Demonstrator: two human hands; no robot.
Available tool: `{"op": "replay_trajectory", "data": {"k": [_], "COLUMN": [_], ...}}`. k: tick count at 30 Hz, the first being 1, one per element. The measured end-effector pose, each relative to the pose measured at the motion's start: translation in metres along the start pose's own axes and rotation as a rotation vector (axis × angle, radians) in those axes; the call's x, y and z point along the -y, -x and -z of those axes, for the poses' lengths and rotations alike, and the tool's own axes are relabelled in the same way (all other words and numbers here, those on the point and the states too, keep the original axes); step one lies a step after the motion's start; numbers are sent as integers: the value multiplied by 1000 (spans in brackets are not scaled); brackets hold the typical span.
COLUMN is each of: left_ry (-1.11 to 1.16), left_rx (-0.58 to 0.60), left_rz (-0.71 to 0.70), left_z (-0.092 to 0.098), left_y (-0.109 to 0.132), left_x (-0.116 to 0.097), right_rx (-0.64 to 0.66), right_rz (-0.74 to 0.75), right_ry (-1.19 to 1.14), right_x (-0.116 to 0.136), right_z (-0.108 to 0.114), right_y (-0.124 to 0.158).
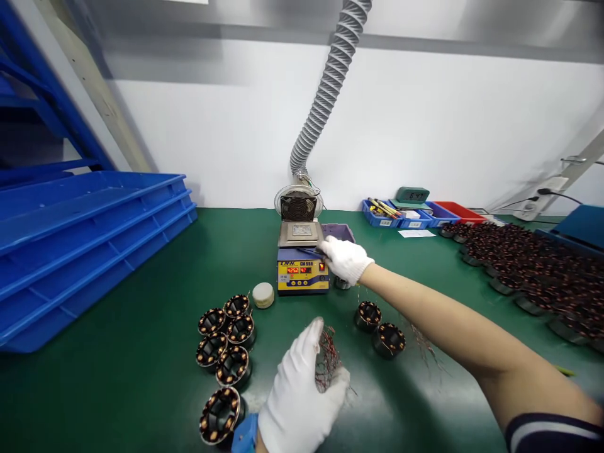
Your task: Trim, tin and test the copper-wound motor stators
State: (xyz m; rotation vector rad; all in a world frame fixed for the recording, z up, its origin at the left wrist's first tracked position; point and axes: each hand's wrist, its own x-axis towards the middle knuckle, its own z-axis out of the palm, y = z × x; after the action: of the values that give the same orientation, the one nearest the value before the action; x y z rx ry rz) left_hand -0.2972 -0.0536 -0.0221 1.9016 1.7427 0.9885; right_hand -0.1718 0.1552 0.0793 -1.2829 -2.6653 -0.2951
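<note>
My left hand [302,393], in a white glove, is curved with thumb and fingers apart around a tangle of thin reddish wire scraps [329,362] at the table's front. My right hand [346,258], also gloved, is closed on a slim dark tool [309,252] whose exact kind I cannot make out. That tool reaches across the front top edge of a yellow and blue solder pot [303,277] with a lit red display. Two wound motor stators [368,314] stand beneath my right forearm. Several more stators [233,366] stand left of my left hand.
A round whitish pad [263,295] lies left of the solder pot. Behind it are a fan [299,207] and grey duct [325,94]. Blue trays [94,239] are stacked left. Many stators [533,277] crowd the right. Small bins [380,214] and a clock [413,195] stand behind.
</note>
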Motion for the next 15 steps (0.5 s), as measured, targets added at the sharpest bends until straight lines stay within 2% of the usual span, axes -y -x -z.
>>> {"op": "replay_trajectory", "data": {"k": [5, 8, 11, 15], "left_ry": [-31, -70, -109, -177], "left_rx": [-25, -40, -63, -112], "left_rz": [-59, -83, -120, -158], "left_z": [-10, -13, -14, -15], "left_y": [4, 4, 3, 1], "left_x": [11, 16, 18, 19], "right_rx": [-136, -171, -167, -132], "right_rz": [-231, -352, -416, -421], "right_ry": [-323, -372, -413, -437], "right_x": [-39, -56, -61, -60], "right_z": [18, 22, 20, 12], "right_y": [-28, -55, -78, -92]}}
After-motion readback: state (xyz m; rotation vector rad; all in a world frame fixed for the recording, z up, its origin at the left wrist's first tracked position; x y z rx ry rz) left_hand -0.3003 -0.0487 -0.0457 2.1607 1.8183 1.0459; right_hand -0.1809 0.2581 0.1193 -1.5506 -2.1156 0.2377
